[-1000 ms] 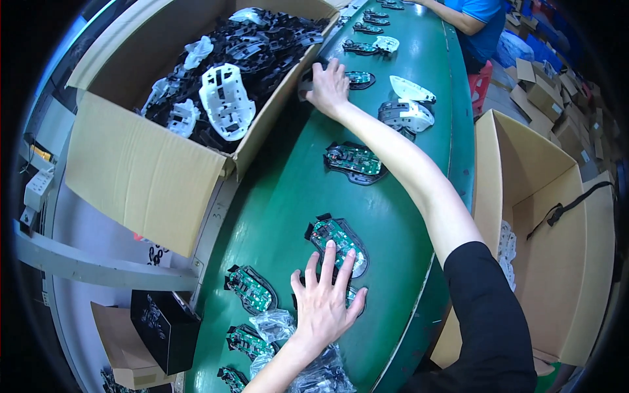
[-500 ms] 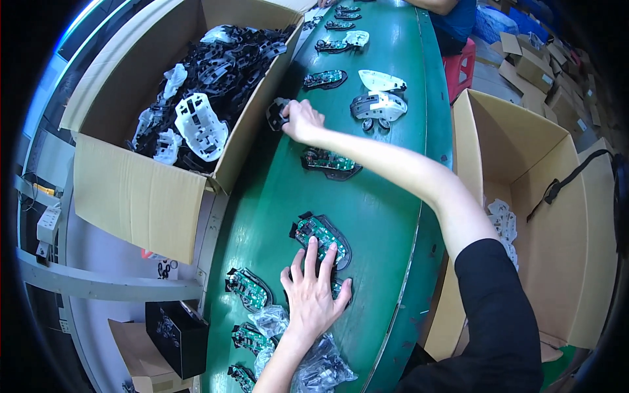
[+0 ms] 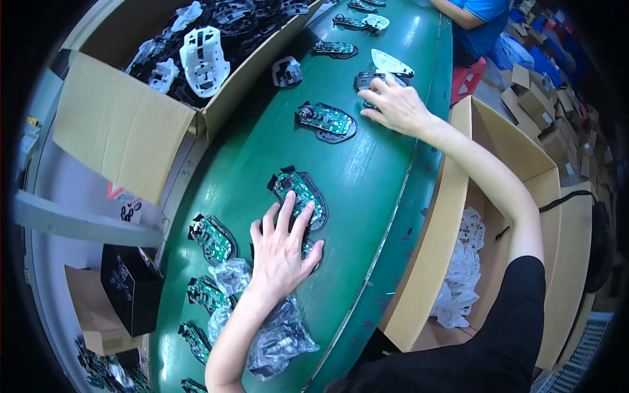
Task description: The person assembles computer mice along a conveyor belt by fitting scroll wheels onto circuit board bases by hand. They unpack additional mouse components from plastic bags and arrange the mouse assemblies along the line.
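Over a computer-mouse base with a green circuit board [image 3: 303, 204], my left hand [image 3: 280, 252] lies with fingers spread, its fingertips on the board. Another board piece shows partly beneath its thumb. Further away, my right hand [image 3: 396, 108] reaches over a grey mouse shell [image 3: 368, 80], fingers apart; whether they touch the shell is hard to tell. A white shell [image 3: 391, 62] lies just beyond it. Left of that hand, a second base with a circuit board [image 3: 326, 122] lies on the green belt [image 3: 367, 196]. A dark plastic mouse part [image 3: 287, 72] sits beside the big carton.
The carton [image 3: 124, 124] at left holds black and white plastic parts. A carton [image 3: 426, 262] at right contains white pieces. Clear plastic bags [image 3: 282, 337] and more board assemblies [image 3: 213, 239] lie near my left forearm. A person in blue [image 3: 481, 26] sits at the far right.
My right hand has let go of the dark plastic part beside the left carton and moved right to the grey shell. My left hand stays on the same board; the whole view has shifted.
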`<state>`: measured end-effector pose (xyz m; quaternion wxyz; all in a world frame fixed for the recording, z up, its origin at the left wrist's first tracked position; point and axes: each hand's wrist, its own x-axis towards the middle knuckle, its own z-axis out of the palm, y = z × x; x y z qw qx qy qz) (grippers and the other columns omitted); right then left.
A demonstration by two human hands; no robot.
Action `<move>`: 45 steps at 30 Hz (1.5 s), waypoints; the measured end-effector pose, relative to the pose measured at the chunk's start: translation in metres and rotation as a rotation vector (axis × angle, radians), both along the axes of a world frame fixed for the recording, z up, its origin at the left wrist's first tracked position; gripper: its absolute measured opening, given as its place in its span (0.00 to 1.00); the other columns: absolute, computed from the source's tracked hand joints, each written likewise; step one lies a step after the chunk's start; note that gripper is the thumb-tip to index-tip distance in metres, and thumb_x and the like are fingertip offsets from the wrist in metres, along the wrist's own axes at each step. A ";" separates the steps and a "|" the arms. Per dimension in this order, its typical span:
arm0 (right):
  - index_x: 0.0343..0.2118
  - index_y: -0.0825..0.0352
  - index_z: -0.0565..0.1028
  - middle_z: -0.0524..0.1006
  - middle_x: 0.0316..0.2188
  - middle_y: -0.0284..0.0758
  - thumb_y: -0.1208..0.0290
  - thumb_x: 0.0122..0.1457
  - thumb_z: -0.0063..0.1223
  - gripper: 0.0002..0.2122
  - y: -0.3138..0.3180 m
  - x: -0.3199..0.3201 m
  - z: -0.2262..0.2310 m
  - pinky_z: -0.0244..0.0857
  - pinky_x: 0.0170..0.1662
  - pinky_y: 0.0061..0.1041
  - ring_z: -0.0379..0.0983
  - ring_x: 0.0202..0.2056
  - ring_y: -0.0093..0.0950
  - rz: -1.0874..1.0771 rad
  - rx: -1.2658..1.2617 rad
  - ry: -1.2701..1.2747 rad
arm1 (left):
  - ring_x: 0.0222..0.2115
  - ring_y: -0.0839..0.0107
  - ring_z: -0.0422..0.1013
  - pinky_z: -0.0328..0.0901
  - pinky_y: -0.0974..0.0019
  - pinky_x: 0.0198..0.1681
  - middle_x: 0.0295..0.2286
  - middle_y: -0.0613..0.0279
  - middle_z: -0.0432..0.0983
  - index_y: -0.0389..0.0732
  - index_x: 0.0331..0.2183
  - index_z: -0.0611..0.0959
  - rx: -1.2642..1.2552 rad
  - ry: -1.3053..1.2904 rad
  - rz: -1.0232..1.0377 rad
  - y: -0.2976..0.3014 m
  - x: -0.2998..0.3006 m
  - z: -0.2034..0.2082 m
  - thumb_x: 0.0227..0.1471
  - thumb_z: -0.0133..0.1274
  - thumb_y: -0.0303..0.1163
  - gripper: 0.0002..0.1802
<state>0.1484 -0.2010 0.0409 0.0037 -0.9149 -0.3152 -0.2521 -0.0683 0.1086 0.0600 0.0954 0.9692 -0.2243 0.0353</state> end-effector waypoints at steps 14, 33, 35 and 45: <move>0.42 0.65 0.71 0.75 0.41 0.45 0.55 0.62 0.55 0.16 0.018 -0.047 -0.008 0.71 0.40 0.46 0.76 0.39 0.49 0.046 0.339 0.386 | 0.57 0.44 0.60 0.56 0.44 0.60 0.61 0.42 0.57 0.46 0.63 0.65 -0.011 0.009 0.036 -0.010 -0.015 0.010 0.51 0.62 0.45 0.42; 0.49 0.69 0.78 0.67 0.20 0.22 0.52 0.65 0.55 0.22 0.071 -0.092 0.039 0.54 0.16 0.16 0.60 0.17 0.11 0.025 0.847 1.166 | 0.65 0.41 0.46 0.44 0.29 0.64 0.65 0.45 0.49 0.53 0.65 0.64 0.027 -0.025 0.220 0.012 -0.109 -0.001 0.49 0.61 0.51 0.45; 0.52 0.63 0.77 0.61 0.19 0.18 0.54 0.68 0.50 0.19 0.074 -0.107 0.036 0.50 0.15 0.14 0.55 0.18 0.09 0.005 0.698 1.109 | 0.65 0.41 0.48 0.46 0.30 0.63 0.65 0.46 0.49 0.54 0.65 0.65 -0.009 -0.035 0.267 0.017 -0.112 -0.001 0.50 0.61 0.51 0.44; 0.50 0.67 0.78 0.66 0.20 0.23 0.51 0.64 0.55 0.22 0.122 -0.114 0.030 0.55 0.17 0.18 0.60 0.17 0.12 0.076 0.638 0.936 | 0.63 0.43 0.52 0.51 0.35 0.62 0.64 0.48 0.55 0.52 0.64 0.65 -0.104 -0.239 0.205 0.043 -0.131 0.006 0.51 0.61 0.48 0.42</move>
